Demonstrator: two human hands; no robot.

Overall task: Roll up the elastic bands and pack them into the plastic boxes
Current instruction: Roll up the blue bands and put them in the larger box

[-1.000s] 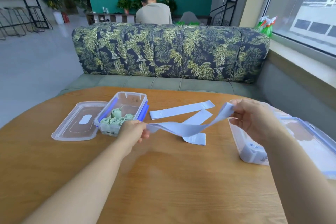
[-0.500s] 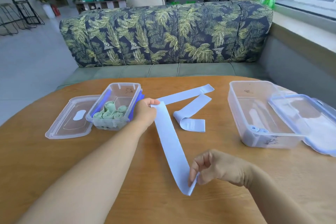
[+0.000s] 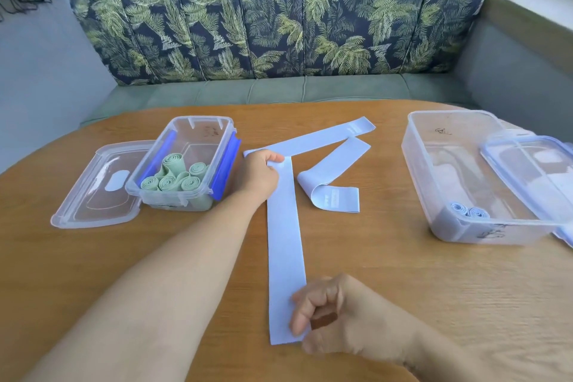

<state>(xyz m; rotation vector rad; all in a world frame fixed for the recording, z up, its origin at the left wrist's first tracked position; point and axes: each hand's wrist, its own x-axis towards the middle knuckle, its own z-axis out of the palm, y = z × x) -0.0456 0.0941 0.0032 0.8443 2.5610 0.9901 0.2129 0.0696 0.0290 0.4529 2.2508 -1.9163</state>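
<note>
Bare forearms (image 3: 173, 276), bare left hand (image 3: 257, 178), right hand (image 3: 350, 319)

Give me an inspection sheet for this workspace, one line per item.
Surface: wooden table.
Job's things: held band lies flat; straight band and folded band beyond it; left box holds green rolls, left lid alongside; right box holds two blue rolls, right lid resting on its rim.
Clutter: nothing seen.
Grippers: left hand pinches the held band's far end, right hand its near end.
Cables: nothing seen.
Surroundings: leaf-print sofa behind the table.
</note>
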